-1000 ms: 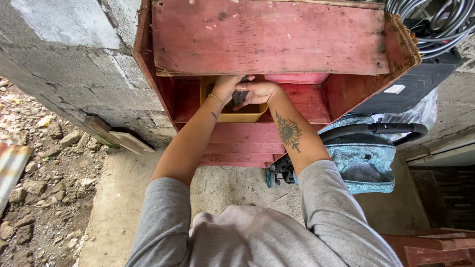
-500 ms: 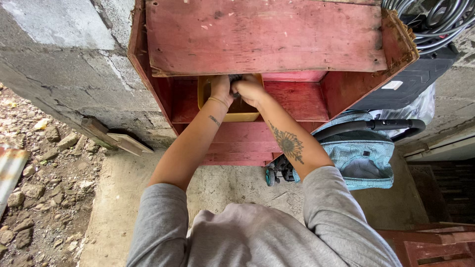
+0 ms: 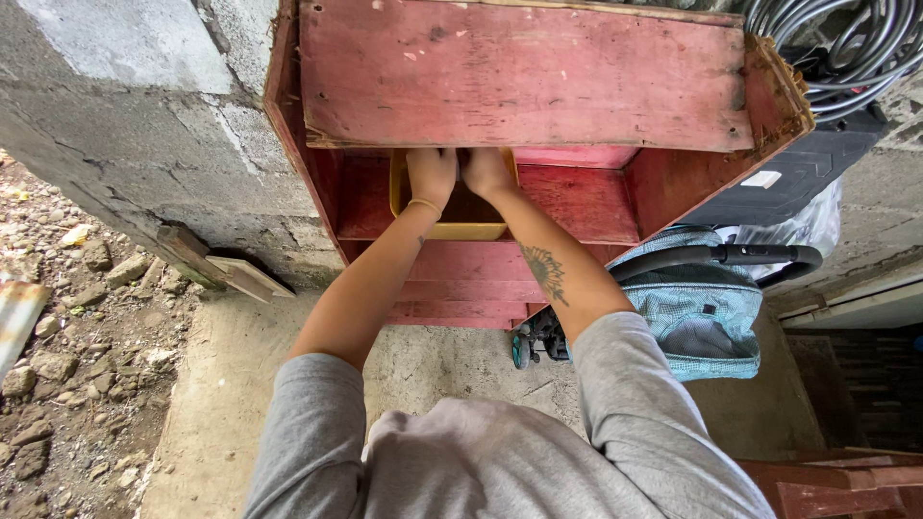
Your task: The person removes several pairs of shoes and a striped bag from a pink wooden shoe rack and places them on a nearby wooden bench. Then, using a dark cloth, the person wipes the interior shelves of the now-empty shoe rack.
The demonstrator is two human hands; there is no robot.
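Red shelf (image 3: 577,197) top board hides both hands' grip inside yellow tub (image 3: 452,229).

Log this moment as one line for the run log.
left hand: in yellow tub | right hand: in tub beside left | tub: on red wooden shelf | grip: fingers hidden under top board

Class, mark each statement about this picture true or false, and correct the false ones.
1. Both hands reach into a yellow tub on a red wooden shelf. True.
2. The left hand wears a thin band at the wrist. True.
3. The shelf stands against a wooden fence. False: it stands against a grey block wall.
4. The right hand holds a hammer. False: its fingers are hidden under the top board, and no hammer shows.
5. A pale blue stroller sits to the right. True.
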